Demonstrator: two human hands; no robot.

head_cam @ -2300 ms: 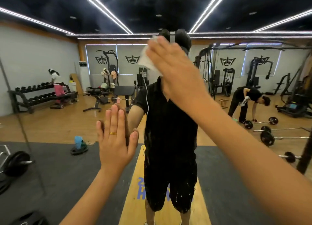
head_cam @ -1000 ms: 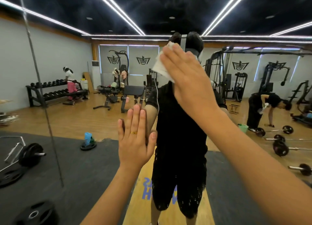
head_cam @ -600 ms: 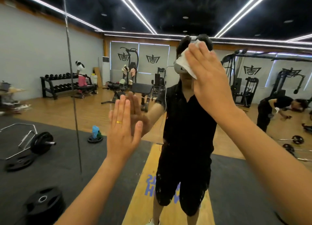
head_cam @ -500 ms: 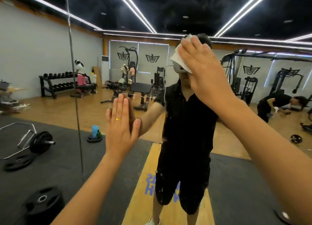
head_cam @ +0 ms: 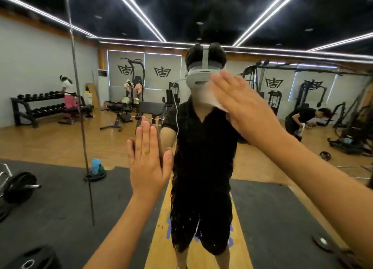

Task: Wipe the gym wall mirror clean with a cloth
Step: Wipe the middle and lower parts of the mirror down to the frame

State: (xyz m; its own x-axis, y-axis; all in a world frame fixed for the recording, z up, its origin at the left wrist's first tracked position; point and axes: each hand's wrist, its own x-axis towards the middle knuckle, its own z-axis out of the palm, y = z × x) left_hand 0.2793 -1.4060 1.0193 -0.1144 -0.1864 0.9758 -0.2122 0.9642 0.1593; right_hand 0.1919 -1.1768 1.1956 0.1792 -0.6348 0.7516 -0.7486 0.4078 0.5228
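I am looking at the large gym wall mirror [head_cam: 262, 167], which fills the whole view, with a thin vertical seam [head_cam: 80, 117] running down it at about nine o'clock. The right hand [head_cam: 242, 107] lies flat against the glass at roughly one o'clock, fingers straight and spread, pressing a thin white cloth [head_cam: 212, 98] to the surface. The cloth shows from under the fingers and covers the reflected figure's face just below a white headset [head_cam: 201, 77]. The left hand [head_cam: 148, 163] is braced on the mirror near eight o'clock, palm flat, fingers straight and together, grasping nothing, with a gold ring [head_cam: 145, 153] on one finger. Its reflection meets it fingertip to fingertip. In the reflected room, a black two-tier rack [head_cam: 30, 111] at nine o'clock holds rows of dark dumbbells on both shelves, and a person in a white top stands just beside it. Lower, near eight o'clock, a small blue object [head_cam: 96, 164] sits on a black weight plate [head_cam: 94, 176] on the dark floor mat. A loaded barbell end [head_cam: 19, 187] lies farther left. At three o'clock another person in black bends over by the machines.
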